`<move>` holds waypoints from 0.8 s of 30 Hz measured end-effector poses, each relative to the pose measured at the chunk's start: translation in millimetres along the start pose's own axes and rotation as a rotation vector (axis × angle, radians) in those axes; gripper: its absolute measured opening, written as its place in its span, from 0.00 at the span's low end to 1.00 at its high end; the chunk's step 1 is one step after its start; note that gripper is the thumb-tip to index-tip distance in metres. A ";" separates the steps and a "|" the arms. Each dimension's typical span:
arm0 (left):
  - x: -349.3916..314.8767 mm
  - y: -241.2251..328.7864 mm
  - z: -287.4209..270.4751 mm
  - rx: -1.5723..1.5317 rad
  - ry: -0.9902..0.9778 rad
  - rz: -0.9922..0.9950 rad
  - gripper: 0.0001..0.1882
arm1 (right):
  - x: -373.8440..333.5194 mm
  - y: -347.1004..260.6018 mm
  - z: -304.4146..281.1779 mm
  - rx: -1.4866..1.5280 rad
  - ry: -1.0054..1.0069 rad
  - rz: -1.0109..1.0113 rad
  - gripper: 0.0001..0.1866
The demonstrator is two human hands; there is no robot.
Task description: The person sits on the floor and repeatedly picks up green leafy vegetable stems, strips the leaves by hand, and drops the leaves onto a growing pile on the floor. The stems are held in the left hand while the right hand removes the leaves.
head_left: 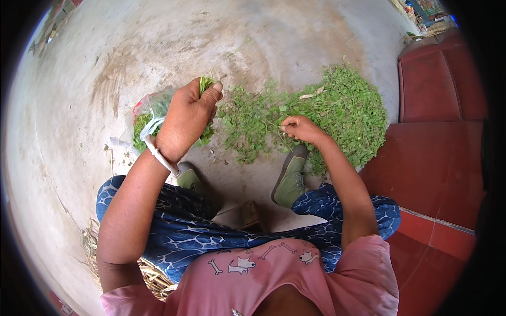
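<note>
My left hand [191, 113], with a pale bangle at the wrist, is closed round a small bunch of leafy green stems [205, 84] that pokes out above the thumb. Below and behind it sits a clear plastic bag [156, 105] with more greens in it, partly hidden by the hand. My right hand [301, 129] pinches a thin green stem [275, 124] at the near edge of a wide heap of loose leafy greens [350, 105]. Scattered greens [245, 121] lie between the two hands.
My green shoes [291, 181] stand on the concrete floor [237, 37] just short of the greens. On the right are a dark red padded seat [443, 79] and red tiles [427, 168]. Dry straw-like strips [153, 279] lie at the lower left.
</note>
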State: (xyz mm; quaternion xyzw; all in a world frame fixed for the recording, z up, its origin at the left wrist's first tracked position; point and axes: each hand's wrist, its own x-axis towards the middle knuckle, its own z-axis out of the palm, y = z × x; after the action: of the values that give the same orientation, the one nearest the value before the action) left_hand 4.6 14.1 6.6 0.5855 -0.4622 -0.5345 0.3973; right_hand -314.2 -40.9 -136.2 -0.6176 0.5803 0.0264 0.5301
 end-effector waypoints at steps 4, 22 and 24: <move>2.0 -6.5 7.6 0.056 -0.089 0.026 0.11 | -29.6 -25.6 -17.3 0.231 -0.116 -0.077 0.10; -4.9 -21.8 35.6 0.394 -0.357 0.167 0.16 | -75.3 -117.9 15.1 0.493 -0.259 -0.254 0.10; -8.4 -16.5 35.5 0.432 -0.373 0.197 0.14 | -76.0 -118.0 15.1 0.504 -0.261 -0.239 0.11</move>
State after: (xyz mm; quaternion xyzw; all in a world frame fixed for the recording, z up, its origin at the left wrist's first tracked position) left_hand -28.7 27.5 -11.1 0.5004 -0.6849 -0.4810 0.2216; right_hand -242.2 -6.0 -19.9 -0.5220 0.4188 -0.1017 0.7360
